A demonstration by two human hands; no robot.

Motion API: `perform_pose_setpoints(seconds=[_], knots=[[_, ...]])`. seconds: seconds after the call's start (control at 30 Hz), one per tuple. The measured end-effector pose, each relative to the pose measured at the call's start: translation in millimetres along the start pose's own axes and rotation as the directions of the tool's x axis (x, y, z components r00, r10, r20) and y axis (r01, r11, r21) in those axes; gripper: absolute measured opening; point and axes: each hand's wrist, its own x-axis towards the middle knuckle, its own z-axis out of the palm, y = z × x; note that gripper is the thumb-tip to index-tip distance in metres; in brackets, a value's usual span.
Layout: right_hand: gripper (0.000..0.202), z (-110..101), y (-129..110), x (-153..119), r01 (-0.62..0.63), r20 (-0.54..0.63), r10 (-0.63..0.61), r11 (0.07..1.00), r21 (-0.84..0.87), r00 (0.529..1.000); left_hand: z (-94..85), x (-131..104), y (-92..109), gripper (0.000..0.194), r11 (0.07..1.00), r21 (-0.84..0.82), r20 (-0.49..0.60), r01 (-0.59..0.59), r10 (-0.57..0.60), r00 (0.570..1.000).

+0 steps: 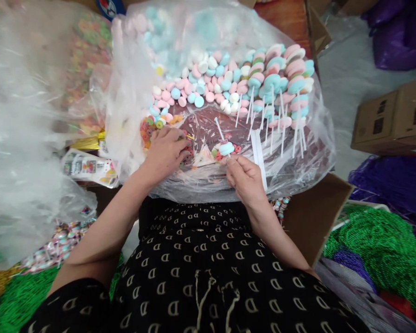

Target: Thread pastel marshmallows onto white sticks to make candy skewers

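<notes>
My right hand (244, 178) pinches the lower end of a white stick (219, 128) near the table's front edge. A pale blue marshmallow (226, 148) is threaded on that stick just above my fingers, and the stick's bare tip points away from me. Small gummy rings (215, 153) in red and green lie beside the marshmallow. My left hand (167, 150) rests palm down on a pile of coloured gummy rings (148, 129), its fingers spread and slightly bent among them. What lies under that palm is hidden.
Loose pink, white and blue marshmallows (197, 88) spread behind my hands. Several finished marshmallow skewers (272, 83) are stacked at the right. White sticks (259, 159) lie beside my right hand. Clear plastic (308, 155) covers the table. A cardboard box (393, 115) stands at far right.
</notes>
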Motion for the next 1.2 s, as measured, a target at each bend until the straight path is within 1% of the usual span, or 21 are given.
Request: perform_pose_setpoints(seconds=[0.07, 0.13, 0.37, 0.47, 0.53, 0.57, 0.6, 0.63, 0.7, 0.77, 0.8, 0.83, 0.87, 0.93, 1.0, 1.1, 1.2], knots=[[0.041, 0.7, 1.0, 0.5, 0.008, 0.008, -0.008, 1.000, 0.003, 1.000, 1.8, 1.2, 5.2, 0.022, 0.997, 0.072, 0.022, 0.000, -0.001, 1.000], [0.039, 1.4, 2.3, 0.4, 0.013, 0.015, -0.013, 1.000, -0.001, 1.000, 2.6, 4.2, 7.0, 0.021, 0.995, 0.103, 0.033, 0.006, -0.009, 0.999], [0.034, 4.8, 6.6, -2.8, 0.018, 0.051, -0.016, 0.998, -0.055, 0.999, 2.6, 9.9, -4.9, 0.019, 0.995, 0.102, 0.022, 0.018, -0.020, 1.000], [0.032, 4.5, 8.1, -4.8, 0.022, 0.094, -0.013, 0.995, -0.098, 0.996, 3.9, 10.7, -8.9, 0.016, 0.997, 0.047, -0.019, 0.056, -0.055, 0.998], [0.032, 3.8, 8.5, -6.1, 0.029, 0.130, -0.012, 0.991, -0.132, 0.991, 4.7, 10.5, -9.4, 0.014, 0.992, -0.092, -0.091, 0.086, -0.094, 0.991], [0.032, 3.7, 8.4, -6.7, 0.037, 0.150, -0.015, 0.988, -0.149, 0.989, 5.0, 10.2, -8.6, 0.013, 0.972, -0.212, -0.132, 0.102, -0.132, 0.982], [0.032, 3.8, 7.9, -7.2, 0.049, 0.167, -0.021, 0.985, -0.166, 0.986, 5.4, 9.8, -6.9, 0.012, 0.927, -0.357, -0.164, 0.116, -0.185, 0.969], [0.032, 4.2, 7.2, -7.5, 0.062, 0.181, -0.029, 0.981, -0.183, 0.983, 5.9, 9.4, -4.2, 0.013, 0.851, -0.510, -0.179, 0.125, -0.247, 0.953], [0.031, 5.7, 5.4, -7.6, 0.089, 0.198, -0.045, 0.971, -0.220, 0.979, 8.0, 9.1, 3.2, 0.016, 0.634, -0.763, -0.143, 0.127, -0.357, 0.923], [0.031, 7.7, 4.1, -7.3, 0.104, 0.200, -0.055, 0.963, -0.248, 0.978, 11.6, 9.4, 11.4, 0.021, 0.422, -0.899, -0.074, 0.116, -0.409, 0.910], [0.031, 8.6, 3.9, -7.1, 0.106, 0.196, -0.055, 0.961, -0.257, 0.979, 13.6, 9.8, 15.1, 0.024, 0.340, -0.934, -0.049, 0.106, -0.417, 0.908], [0.032, 9.3, 4.1, -6.8, 0.105, 0.190, -0.055, 0.959, -0.265, 0.980, 15.7, 10.1, 18.1, 0.025, 0.278, -0.956, -0.032, 0.095, -0.420, 0.907], [0.032, 9.7, 4.5, -6.6, 0.101, 0.181, -0.053, 0.957, -0.272, 0.982, 17.6, 10.3, 20.3, 0.027, 0.235, -0.968, -0.023, 0.084, -0.420, 0.907], [0.033, 9.8, 5.8, -6.4, 0.088, 0.164, -0.042, 0.956, -0.281, 0.986, 20.3, 10.2, 22.5, 0.027, 0.198, -0.978, -0.024, 0.065, -0.418, 0.908], [0.033, 9.5, 6.6, -6.2, 0.069, 0.154, -0.025, 0.956, -0.284, 0.988, 21.8, 9.7, 22.6, 0.027, 0.200, -0.978, -0.037, 0.051, -0.413, 0.910], [0.032, 9.7, 5.6, -6.5, 0.045, 0.136, -0.007, 0.961, -0.274, 0.991, 23.4, 8.4, 22.0, 0.026, 0.239, -0.971, -0.082, 0.020, -0.412, 0.907], [0.032, 11.0, 3.3, -7.3, 0.029, 0.142, 0.010, 0.963, -0.268, 0.990, 26.3, 7.1, 21.4, 0.028, 0.311, -0.950, -0.145, -0.011, -0.413, 0.899]])
